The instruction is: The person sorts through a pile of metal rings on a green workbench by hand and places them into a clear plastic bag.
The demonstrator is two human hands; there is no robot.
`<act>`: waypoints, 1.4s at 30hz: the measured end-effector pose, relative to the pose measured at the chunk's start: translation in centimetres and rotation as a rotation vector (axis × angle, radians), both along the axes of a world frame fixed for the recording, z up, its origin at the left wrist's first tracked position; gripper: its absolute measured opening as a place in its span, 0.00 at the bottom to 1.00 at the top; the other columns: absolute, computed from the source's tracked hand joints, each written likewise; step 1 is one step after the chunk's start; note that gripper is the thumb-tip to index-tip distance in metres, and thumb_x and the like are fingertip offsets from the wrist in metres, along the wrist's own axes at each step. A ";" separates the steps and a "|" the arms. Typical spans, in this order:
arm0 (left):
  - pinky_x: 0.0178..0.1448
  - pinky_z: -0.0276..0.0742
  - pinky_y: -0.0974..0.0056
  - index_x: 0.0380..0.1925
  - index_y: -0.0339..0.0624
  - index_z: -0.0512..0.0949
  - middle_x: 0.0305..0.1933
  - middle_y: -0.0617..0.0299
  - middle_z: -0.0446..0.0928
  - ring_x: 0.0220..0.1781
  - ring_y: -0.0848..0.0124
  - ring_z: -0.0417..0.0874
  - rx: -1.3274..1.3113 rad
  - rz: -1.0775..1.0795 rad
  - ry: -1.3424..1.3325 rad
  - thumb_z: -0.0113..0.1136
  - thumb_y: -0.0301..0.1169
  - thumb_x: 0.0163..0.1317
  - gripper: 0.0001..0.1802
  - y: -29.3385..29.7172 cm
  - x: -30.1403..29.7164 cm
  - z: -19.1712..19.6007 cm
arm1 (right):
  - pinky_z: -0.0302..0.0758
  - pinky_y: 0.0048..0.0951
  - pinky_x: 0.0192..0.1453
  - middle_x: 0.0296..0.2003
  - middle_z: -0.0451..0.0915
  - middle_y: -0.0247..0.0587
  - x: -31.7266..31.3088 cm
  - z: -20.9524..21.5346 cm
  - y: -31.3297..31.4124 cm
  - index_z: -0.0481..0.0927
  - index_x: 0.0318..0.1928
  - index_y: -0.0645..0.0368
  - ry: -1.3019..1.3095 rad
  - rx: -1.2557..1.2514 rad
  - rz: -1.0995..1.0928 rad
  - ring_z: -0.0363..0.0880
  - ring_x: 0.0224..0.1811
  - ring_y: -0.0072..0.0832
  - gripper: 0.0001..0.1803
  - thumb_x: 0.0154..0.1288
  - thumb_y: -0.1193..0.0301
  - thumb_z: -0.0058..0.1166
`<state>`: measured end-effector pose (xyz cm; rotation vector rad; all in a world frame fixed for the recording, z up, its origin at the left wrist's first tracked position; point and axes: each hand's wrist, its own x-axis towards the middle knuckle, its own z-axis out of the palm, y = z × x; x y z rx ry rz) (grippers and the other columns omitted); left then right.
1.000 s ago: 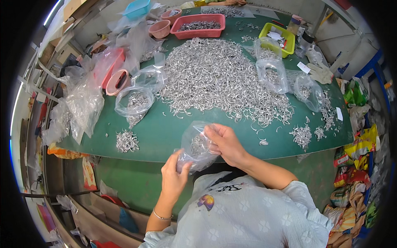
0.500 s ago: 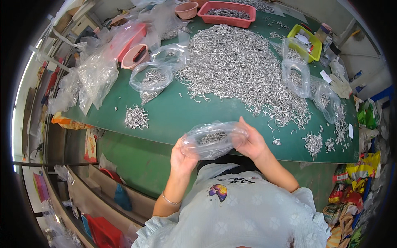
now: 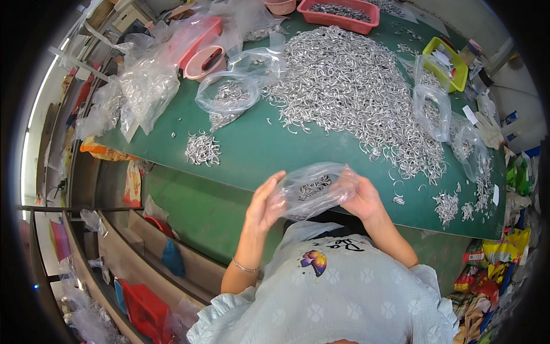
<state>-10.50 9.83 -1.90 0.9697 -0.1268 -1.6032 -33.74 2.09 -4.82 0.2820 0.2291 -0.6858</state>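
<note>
Just off the table's near edge, I hold a transparent plastic bag (image 3: 298, 211) between both hands, its rim folded outward into a wide mouth. Small curved silver metal pieces (image 3: 314, 187) lie inside it. My left hand (image 3: 264, 203) grips the bag's left side, fingers pointing up and partly behind the film. On the opposite side my right hand (image 3: 364, 199) has hold of the rim, some fingers under the plastic. Beyond the bag a big heap of the same curved pieces (image 3: 349, 86) covers the middle of the green table (image 3: 252, 155).
A small pile (image 3: 202, 149) lies front left, another (image 3: 446, 207) front right. Filled plastic bags (image 3: 229, 100) stand beside the heap. At the back are a red tray (image 3: 344, 20), a pink bowl (image 3: 200, 66) and a yellow-green basket (image 3: 458, 74). Wooden shelving (image 3: 154, 252) stands at lower left.
The bag's mouth has turned wider toward me, showing more of the pieces inside. My left hand's fingers have risen along its side. The whole view has shifted slightly.
</note>
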 end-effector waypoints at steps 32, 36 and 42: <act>0.25 0.67 0.64 0.30 0.29 0.82 0.15 0.51 0.72 0.18 0.75 0.69 -0.442 0.336 -1.771 0.61 0.29 0.61 0.10 -6.7 9.4 13.9 | 0.68 0.45 0.56 0.30 0.77 0.35 7.0 10.3 0.3 0.81 0.37 0.59 1.210 -2.415 -0.592 0.78 0.37 0.30 0.10 0.51 0.78 0.58; 0.28 0.70 0.62 0.30 0.29 0.83 0.18 0.46 0.77 0.18 0.69 0.74 -0.269 0.509 -2.021 0.61 0.33 0.61 0.14 -10.6 16.6 17.4 | 0.71 0.40 0.47 0.29 0.78 0.37 7.1 7.9 -0.8 0.81 0.37 0.62 1.113 -2.370 -0.392 0.77 0.34 0.34 0.11 0.50 0.80 0.59; 0.30 0.73 0.58 0.27 0.29 0.83 0.20 0.41 0.78 0.19 0.64 0.79 -0.160 0.662 -2.073 0.61 0.35 0.59 0.16 -16.1 25.4 17.4 | 0.70 0.35 0.42 0.28 0.77 0.40 6.2 5.0 -0.6 0.81 0.36 0.61 1.108 -2.305 -0.174 0.76 0.33 0.37 0.10 0.51 0.83 0.58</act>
